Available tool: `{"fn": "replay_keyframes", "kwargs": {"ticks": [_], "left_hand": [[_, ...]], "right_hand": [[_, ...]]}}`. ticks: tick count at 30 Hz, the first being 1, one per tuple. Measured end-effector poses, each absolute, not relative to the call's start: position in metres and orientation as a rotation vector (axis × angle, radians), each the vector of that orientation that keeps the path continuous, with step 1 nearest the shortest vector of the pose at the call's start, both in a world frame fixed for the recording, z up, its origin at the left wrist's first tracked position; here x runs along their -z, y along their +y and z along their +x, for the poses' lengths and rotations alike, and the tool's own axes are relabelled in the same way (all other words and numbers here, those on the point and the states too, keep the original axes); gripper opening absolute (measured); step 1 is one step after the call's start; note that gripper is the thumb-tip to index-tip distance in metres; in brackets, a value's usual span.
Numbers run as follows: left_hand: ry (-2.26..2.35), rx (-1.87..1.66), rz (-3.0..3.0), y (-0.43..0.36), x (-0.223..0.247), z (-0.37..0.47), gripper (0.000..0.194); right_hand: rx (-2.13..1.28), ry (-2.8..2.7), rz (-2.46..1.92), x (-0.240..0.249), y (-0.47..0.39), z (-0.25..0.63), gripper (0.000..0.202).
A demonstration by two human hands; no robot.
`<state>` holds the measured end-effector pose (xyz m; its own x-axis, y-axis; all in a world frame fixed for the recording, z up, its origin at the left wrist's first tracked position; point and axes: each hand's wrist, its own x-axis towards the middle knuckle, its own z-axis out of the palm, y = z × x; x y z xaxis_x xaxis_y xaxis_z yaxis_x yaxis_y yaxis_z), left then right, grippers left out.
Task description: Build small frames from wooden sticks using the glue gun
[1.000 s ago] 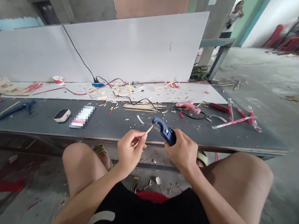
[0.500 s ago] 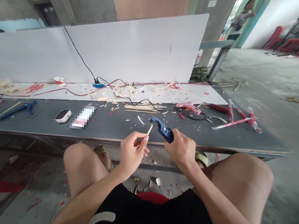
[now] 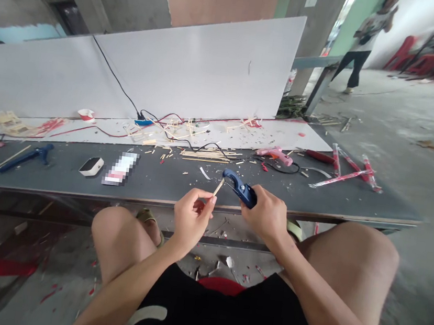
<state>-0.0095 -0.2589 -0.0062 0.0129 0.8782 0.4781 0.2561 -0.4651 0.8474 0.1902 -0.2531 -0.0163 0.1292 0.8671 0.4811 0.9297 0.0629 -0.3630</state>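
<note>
Between thumb and fingers, my left hand (image 3: 193,217) pinches a short, thin wooden stick (image 3: 219,186), which tilts up to the right. My right hand (image 3: 266,214) is wrapped round the handle of a blue hand cutter (image 3: 242,188). The curved tip of the cutter points up-left, right by the stick's upper end; whether the two touch I cannot tell. Both hands are just over the front edge of the dark grey workbench (image 3: 159,179). Behind them lie a bundle of long wooden sticks (image 3: 206,154) and a small white strip (image 3: 204,173).
On the bench are a pink glue gun (image 3: 275,154) with a black cord, red plastic-wrapped sticks (image 3: 341,178), a blurred-out phone (image 3: 121,168), a white box-shaped device (image 3: 91,166) and a blue tool (image 3: 25,158). A white panel (image 3: 196,70) stands behind. A person (image 3: 364,41) is at the back right.
The cutter and my right hand have shifted slightly right, and the stick tip is still by its jaw. In the background the person has stepped further into view.
</note>
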Motion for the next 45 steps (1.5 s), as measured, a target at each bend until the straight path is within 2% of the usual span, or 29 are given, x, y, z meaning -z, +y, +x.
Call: {"fn": "replay_keyframes", "kwargs": {"ticks": [14, 29, 35, 39, 42, 45], "left_hand": [[1.113, -1.542, 1.857, -0.254, 0.004, -0.01, 0.012], [1.088, -1.598, 1.952, -0.248, 0.002, -0.012, 0.012], [1.111, -1.616, 1.953, -0.244, 0.003, -0.014, 0.012], [1.041, -1.492, 1.677, -0.238, 0.005, -0.017, 0.019], [0.899, -1.382, 1.357, -0.228, 0.003, -0.02, 0.029], [0.823, -1.427, 1.144, -0.217, 0.001, -0.024, 0.032]], "right_hand": [[0.008, -1.778, -1.657, 0.016, -0.257, 0.19, 0.016], [-0.121, -1.758, -1.71, 0.011, -0.26, 0.189, 0.017], [-0.222, -1.649, -1.698, 0.01, -0.258, 0.189, 0.035], [-0.317, -1.52, -1.694, 0.005, -0.254, 0.197, 0.039], [-0.54, -1.401, -1.652, 0.004, -0.252, 0.202, 0.038], [-1.023, -1.173, -1.418, 0.007, -0.251, 0.203, 0.04]]}}
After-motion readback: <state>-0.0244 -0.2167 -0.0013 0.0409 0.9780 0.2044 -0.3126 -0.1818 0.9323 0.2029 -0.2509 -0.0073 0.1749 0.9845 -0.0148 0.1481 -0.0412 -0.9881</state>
